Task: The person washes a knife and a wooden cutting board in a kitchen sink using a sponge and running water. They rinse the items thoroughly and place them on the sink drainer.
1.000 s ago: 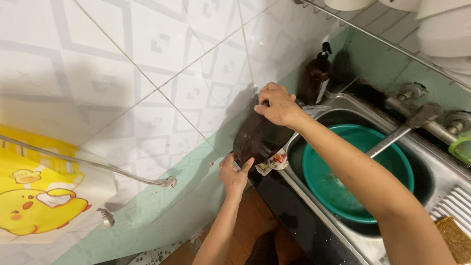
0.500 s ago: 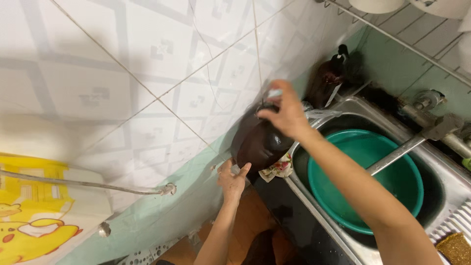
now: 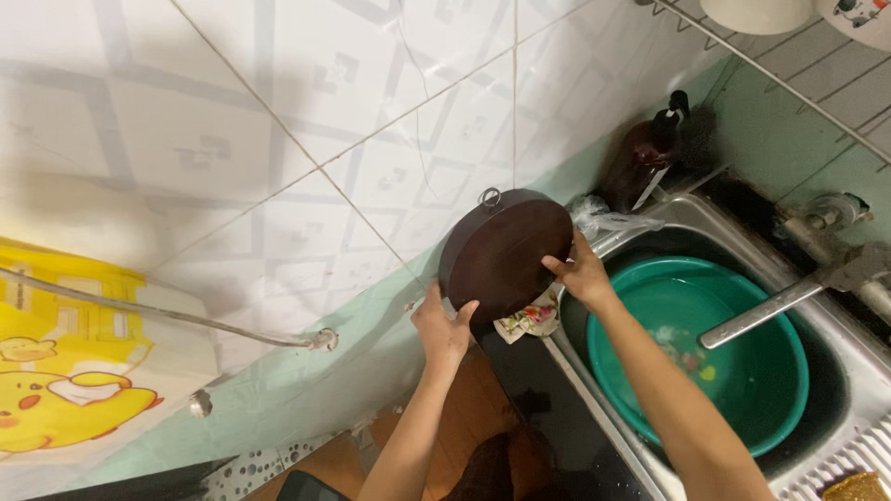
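A round dark brown wooden chopping board (image 3: 501, 249) with a metal ring on its rim is tilted up on edge next to the tiled wall, at the left end of the sink. My left hand (image 3: 443, 330) grips its lower left rim. My right hand (image 3: 582, 271) holds its right edge. A patterned cloth or plate (image 3: 529, 321) peeks out just under the board.
A steel sink (image 3: 650, 218) holds a green plastic basin (image 3: 742, 343) under a long metal tap (image 3: 770, 311). A dark pump bottle (image 3: 650, 153) and a crumpled plastic bag (image 3: 603, 220) stand at the sink's back corner. A metal rail (image 3: 167, 314) runs along the wall.
Both hands lifted the board and turned it up, so its flat face now shows. My right hand slid from the top edge to the right side. The camera came closer.
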